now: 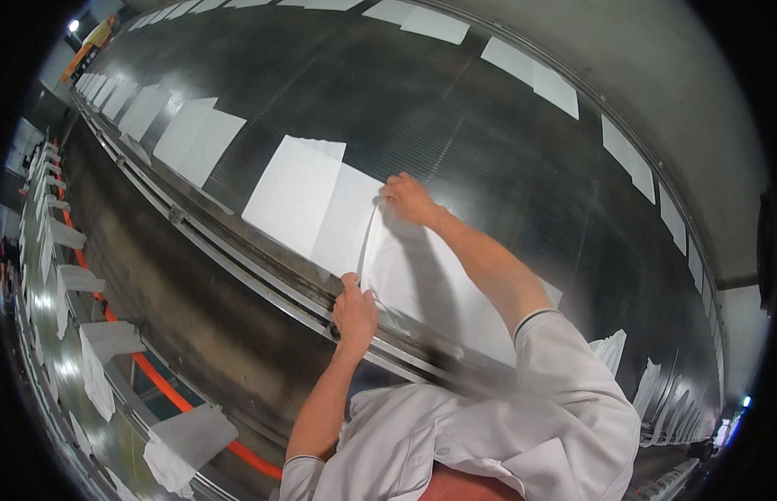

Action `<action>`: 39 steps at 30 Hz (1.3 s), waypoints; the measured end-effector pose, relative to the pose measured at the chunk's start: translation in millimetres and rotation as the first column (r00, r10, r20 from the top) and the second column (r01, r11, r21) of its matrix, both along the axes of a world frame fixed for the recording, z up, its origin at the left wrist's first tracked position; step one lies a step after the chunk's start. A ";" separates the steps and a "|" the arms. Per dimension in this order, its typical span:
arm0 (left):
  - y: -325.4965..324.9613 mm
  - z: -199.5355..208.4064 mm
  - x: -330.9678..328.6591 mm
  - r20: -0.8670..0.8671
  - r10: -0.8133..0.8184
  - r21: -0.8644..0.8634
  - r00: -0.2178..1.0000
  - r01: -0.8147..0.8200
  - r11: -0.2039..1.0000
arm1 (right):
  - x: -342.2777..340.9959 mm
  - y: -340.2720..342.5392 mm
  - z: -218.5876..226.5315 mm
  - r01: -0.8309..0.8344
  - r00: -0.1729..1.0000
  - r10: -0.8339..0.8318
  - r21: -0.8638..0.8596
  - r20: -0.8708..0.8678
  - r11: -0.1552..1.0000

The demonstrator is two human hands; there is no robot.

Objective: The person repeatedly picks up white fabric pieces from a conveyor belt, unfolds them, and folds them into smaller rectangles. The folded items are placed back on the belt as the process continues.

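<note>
1. While L hand (355, 311) + R hand (409, 199) pinch near + far ends of the white sheet's (426, 280) edge, step's prob. squaring it; next move likely needs even tension.
2. Sheet's R of L hand, partly under R forearm (482, 250), on dark belt (347, 79).
3. Looks thin, slightly rumpled nr L hand.

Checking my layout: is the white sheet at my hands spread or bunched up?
Spread: the white sheet lies wide over the dark surface, left hand and right hand at one edge. Whether it's doubled, I cannot tell.
</note>
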State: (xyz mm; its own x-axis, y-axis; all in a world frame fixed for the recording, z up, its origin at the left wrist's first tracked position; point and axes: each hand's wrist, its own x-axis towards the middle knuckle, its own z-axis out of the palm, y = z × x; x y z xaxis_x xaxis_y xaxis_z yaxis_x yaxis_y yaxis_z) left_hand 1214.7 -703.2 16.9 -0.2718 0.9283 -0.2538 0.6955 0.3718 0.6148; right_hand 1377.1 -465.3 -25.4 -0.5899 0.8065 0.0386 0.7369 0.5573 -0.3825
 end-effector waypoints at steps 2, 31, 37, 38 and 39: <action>-11.6 0.9 12.4 0.062 0.035 0.052 0.997 -0.038 0.998 | 10.5 0.3 -0.4 -0.033 0.999 0.033 0.010 -0.009 0.999; -149.5 -28.3 206.4 -0.168 -0.591 0.139 0.789 0.613 0.778 | 290.6 -146.2 -12.4 0.369 0.896 -0.395 -0.152 -0.205 0.917; -161.6 -33.8 199.9 -0.228 -0.472 0.405 0.852 0.524 0.749 | 249.4 -109.3 4.8 0.564 0.785 -0.388 0.297 -0.483 0.770; -161.2 -35.2 200.4 -0.212 -0.467 0.410 0.858 0.512 0.755 | 243.3 -108.9 2.6 0.548 0.819 -0.453 0.246 -0.352 0.799; -161.4 -36.3 200.3 -0.194 -0.454 0.421 0.870 0.492 0.762 | 234.2 -110.4 -2.0 0.508 0.859 -0.461 0.258 -0.223 0.822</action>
State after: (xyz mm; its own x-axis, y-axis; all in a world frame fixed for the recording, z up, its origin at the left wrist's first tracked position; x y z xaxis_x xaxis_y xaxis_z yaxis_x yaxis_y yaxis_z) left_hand 1415.1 -864.6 -19.4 0.2311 0.9481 0.2184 0.7612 -0.3160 0.5663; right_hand 1611.2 -575.8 -27.3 -0.0948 0.9217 0.3761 0.8912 0.2469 -0.3805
